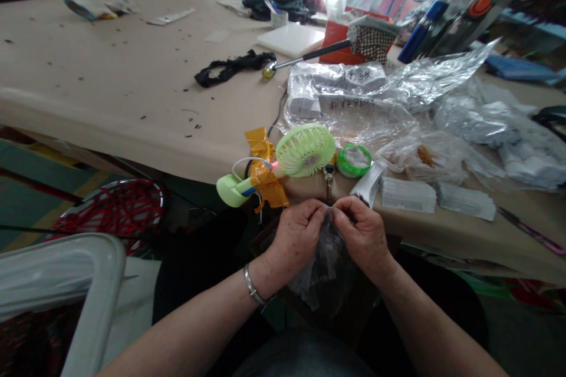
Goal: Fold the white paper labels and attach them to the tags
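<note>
My left hand point(298, 232) and my right hand point(362, 232) meet at the table's front edge. Thumbs and forefingers of both are pinched together. What they pinch is too small and hidden to make out. Just beyond the fingertips stands a small metal post with a dark top point(328, 175). Below the hands hangs thin, greyish, see-through material point(325, 268); whether it joins what the fingers hold, I cannot tell. Left of the post a light green fan point(306, 152) is fixed with orange tape point(266, 179). A green round tub point(354, 160) with white content sits right of it.
Stacks of white labels point(407, 195) lie along the edge at the right, with pink-handled scissors point(533, 232) beyond. Clear plastic bags point(354, 112) cover the table behind. A hammer-like tool point(305, 58) lies further back. A white bin point(110, 265) stands at lower left.
</note>
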`<state>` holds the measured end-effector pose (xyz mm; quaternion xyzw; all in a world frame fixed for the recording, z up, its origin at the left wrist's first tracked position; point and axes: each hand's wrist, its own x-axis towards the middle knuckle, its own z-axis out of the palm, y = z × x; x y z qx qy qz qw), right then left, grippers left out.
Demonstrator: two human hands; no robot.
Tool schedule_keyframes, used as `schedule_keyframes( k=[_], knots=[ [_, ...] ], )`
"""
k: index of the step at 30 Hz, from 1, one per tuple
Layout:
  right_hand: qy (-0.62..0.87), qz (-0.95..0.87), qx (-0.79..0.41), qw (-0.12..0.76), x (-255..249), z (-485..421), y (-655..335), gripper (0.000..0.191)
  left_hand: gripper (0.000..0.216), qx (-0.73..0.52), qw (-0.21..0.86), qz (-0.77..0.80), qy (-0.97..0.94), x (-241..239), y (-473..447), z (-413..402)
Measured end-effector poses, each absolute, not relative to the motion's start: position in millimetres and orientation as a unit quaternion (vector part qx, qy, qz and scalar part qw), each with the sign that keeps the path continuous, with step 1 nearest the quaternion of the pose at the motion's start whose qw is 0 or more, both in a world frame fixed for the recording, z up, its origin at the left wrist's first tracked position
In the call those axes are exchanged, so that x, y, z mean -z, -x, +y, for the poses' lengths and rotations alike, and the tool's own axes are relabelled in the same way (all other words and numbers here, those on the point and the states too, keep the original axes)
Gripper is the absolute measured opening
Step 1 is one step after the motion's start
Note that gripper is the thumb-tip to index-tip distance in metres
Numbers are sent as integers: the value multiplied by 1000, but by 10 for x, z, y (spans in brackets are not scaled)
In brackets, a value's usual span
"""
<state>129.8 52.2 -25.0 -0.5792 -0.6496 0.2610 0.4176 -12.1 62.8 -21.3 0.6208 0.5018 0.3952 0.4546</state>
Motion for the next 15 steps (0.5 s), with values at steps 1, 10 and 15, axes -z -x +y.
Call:
schedule_keyframes(
  k=[1, 10, 15],
  knots=[
    [579, -649, -263, 418, 254, 525, -1299, 11, 22, -396, 457, 501, -619, 211, 118, 634],
    [574, -630, -285, 438, 266, 523, -1282, 12, 20, -406, 456, 505, -610, 205, 117, 644],
    [568, -651, -291, 412, 249, 309, -1418, 18, 20, -383, 477, 499, -614, 181, 168, 518]
  ],
)
